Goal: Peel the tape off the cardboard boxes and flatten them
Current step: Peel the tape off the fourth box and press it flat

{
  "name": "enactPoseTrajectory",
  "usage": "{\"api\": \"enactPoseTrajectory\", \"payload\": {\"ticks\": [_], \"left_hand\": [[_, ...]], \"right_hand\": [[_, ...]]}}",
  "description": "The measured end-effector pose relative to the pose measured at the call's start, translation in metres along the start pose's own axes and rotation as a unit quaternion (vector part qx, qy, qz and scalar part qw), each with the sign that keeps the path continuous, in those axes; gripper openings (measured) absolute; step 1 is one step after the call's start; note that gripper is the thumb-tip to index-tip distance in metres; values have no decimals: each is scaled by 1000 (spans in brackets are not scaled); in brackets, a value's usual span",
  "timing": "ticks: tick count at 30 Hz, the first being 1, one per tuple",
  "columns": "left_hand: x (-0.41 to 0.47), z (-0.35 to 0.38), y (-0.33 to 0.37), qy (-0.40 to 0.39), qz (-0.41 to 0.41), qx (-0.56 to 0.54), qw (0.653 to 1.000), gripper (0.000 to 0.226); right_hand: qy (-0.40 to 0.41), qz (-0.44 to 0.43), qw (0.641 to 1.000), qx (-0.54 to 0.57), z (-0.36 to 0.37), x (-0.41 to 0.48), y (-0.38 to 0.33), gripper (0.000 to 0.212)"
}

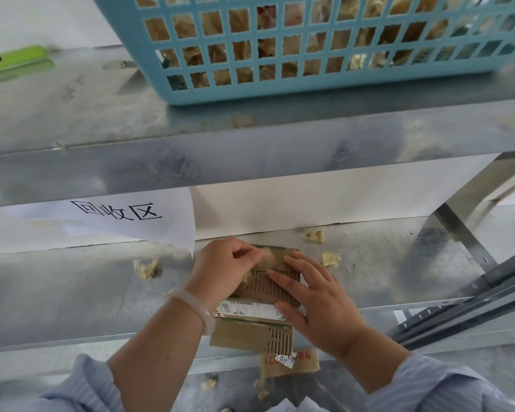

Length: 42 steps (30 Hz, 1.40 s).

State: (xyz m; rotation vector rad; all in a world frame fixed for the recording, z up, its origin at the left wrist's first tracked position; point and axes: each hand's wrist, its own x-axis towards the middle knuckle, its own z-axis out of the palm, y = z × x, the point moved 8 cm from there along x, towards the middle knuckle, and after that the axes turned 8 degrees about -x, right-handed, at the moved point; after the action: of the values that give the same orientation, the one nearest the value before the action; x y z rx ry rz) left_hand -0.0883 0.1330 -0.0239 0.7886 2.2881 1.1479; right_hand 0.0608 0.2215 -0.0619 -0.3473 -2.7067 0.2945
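Left hand [223, 264] pinches tape [266, 257] at the far edge of the cardboard box [260, 289]; right hand [318, 304] presses it, fingers straight. The card is probably light and bendy, so brace beside the peel.

Grey metal shelf [250, 138] up top, dull and smudged; a lower shelf [72, 286] beneath. White wall [309, 200] behind, slanted steel brace [464, 233] at right. Soft, even light.

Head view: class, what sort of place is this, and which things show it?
Likely a recycling station on metal shelving: a paper sign reading "recycling area", a blue basket of crumpled brownish scraps, and flattened cardboard boxes being handled.
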Motion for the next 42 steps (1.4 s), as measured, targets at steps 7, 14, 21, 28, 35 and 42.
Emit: {"api": "enactPoseTrajectory", "payload": {"ticks": [7, 14, 21, 28, 35, 42], "left_hand": [[-3, 7, 8, -1, 9, 60, 998, 11], [-10, -11, 7, 103, 86, 86, 987, 12], [-18, -15, 15, 128, 206, 117, 963, 15], [-22, 3, 23, 12, 289, 199, 936, 9], [-17, -2, 11, 53, 219, 144, 964, 18], [-15, 7, 4, 59, 153, 188, 969, 23]], "right_hand": [[-1, 7, 1000, 14, -3, 1, 5, 51], [6, 12, 1000, 13, -6, 4, 7, 52], [-33, 31, 999, -14, -9, 15, 2, 65], [-45, 44, 997, -47, -8, 23, -6, 62], [-29, 44, 996, -67, -6, 20, -5, 59], [-48, 45, 994, -83, -4, 20, -6, 57]]}}
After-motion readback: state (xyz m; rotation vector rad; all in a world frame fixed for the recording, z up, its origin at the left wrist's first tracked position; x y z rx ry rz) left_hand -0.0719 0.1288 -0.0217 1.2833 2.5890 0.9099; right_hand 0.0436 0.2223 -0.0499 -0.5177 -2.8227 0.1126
